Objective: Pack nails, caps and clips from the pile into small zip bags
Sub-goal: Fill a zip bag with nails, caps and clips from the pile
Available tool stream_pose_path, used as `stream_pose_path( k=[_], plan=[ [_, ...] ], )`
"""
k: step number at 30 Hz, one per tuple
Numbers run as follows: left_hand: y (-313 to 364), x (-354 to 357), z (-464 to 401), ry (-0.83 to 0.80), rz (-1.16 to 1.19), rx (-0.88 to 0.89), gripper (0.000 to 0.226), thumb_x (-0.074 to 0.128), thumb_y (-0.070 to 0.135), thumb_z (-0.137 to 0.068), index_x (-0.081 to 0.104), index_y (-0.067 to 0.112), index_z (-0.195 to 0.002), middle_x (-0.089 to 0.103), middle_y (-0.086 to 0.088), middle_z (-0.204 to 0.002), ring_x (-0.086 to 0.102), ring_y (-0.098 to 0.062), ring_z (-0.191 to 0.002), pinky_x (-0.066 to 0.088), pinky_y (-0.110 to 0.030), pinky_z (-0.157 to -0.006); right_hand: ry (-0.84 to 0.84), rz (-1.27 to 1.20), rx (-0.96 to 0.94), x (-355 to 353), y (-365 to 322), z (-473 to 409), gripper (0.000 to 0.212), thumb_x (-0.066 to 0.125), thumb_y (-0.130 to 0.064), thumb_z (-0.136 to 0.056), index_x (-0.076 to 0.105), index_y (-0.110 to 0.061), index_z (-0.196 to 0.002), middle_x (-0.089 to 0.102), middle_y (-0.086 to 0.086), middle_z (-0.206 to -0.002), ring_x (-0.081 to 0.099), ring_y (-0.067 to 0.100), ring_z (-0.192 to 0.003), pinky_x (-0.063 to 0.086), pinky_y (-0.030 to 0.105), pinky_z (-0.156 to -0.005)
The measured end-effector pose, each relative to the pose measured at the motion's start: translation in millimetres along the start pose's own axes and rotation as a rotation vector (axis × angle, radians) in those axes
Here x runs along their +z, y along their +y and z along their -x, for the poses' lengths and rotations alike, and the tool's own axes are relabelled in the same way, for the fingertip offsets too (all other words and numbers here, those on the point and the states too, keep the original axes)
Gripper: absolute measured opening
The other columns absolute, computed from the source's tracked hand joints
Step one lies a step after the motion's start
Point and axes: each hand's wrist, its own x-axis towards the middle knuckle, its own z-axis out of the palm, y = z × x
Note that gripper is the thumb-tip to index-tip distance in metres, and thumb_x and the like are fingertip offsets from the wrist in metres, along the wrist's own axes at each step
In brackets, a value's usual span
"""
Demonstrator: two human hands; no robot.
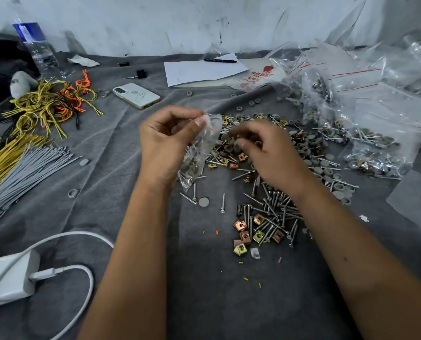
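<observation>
My left hand (166,143) pinches the top of a small clear zip bag (199,153) that hangs down with nails and a few parts inside. Just right of the bag's mouth, my right hand (266,153) hovers over the pile (310,163) of grey caps, nails and brass-coloured clips, its fingers curled; whether they hold small parts is hidden. A second heap of nails (275,212) and square clips (246,231) lies nearer to me, under my right forearm.
Filled zip bags (366,141) and empty ones (351,77) are heaped at the right. A phone (135,94), paper with a pen (204,69), a water bottle (38,50), yellow and orange wires (49,104), grey ties (25,173) and a charger (10,276) lie on the grey cloth.
</observation>
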Motion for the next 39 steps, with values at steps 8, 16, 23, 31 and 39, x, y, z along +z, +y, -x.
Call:
stream_pose_path(
  k=[8, 16, 23, 31, 39],
  plan=[
    [-9, 25, 13, -0.318, -0.492, 0.065, 0.013, 0.083, -0.007, -0.078, 0.077, 0.005, -0.078, 0.077, -0.008, -0.083, 0.073, -0.025, -0.081, 0.06, -0.04, -0.082, -0.102, -0.467, 0.007, -8, 4, -2, 0.025, 0.061, -0.003, -0.099, 0.073, -0.024, -0.105, 0.069, -0.01, -0.076, 0.055, 0.003, -0.061, 0.045, 0.017, -0.054],
    [-11, 23, 14, -0.298, -0.607, 0.097, 0.016, 0.08, -0.006, -0.078, 0.079, 0.011, -0.079, 0.07, 0.013, -0.069, 0.061, -0.004, -0.063, 0.054, -0.023, -0.066, -0.161, -0.465, 0.104, -12, 10, 1, 0.008, 0.058, -0.006, -0.102, 0.065, -0.01, -0.101, 0.067, 0.004, -0.077, 0.065, 0.017, -0.058, 0.037, 0.018, -0.039],
    [-9, 19, 14, -0.292, -0.716, 0.157, 0.015, 0.082, 0.005, -0.08, 0.08, 0.019, -0.084, 0.073, 0.016, -0.076, 0.066, -0.011, -0.067, 0.057, -0.034, -0.066, -0.2, -0.369, 0.101, -17, 20, -2, 0.005, 0.06, -0.005, -0.101, 0.064, -0.002, -0.103, 0.071, -0.006, -0.075, 0.063, 0.013, -0.052, 0.039, 0.018, -0.041],
    [-1, 23, 15, -0.228, -0.598, 0.175, 0.016, 0.08, -0.005, -0.077, 0.078, 0.01, -0.082, 0.076, 0.002, -0.079, 0.072, -0.014, -0.073, 0.061, -0.038, -0.069, -0.272, -0.313, 0.046, -11, 24, -2, 0.008, 0.076, -0.007, -0.089, 0.072, -0.01, -0.095, 0.076, 0.008, -0.077, 0.056, 0.011, -0.049, 0.044, 0.022, -0.048],
    [1, 24, 17, -0.108, -0.528, 0.206, 0.008, 0.076, -0.002, -0.074, 0.076, 0.004, -0.08, 0.076, -0.003, -0.08, 0.069, -0.015, -0.07, 0.06, -0.038, -0.069, -0.236, -0.388, -0.007, -7, 23, -2, 0.013, 0.077, -0.009, -0.088, 0.079, -0.01, -0.101, 0.078, 0.007, -0.087, 0.067, 0.036, -0.064, 0.057, 0.035, -0.057]
  ],
)
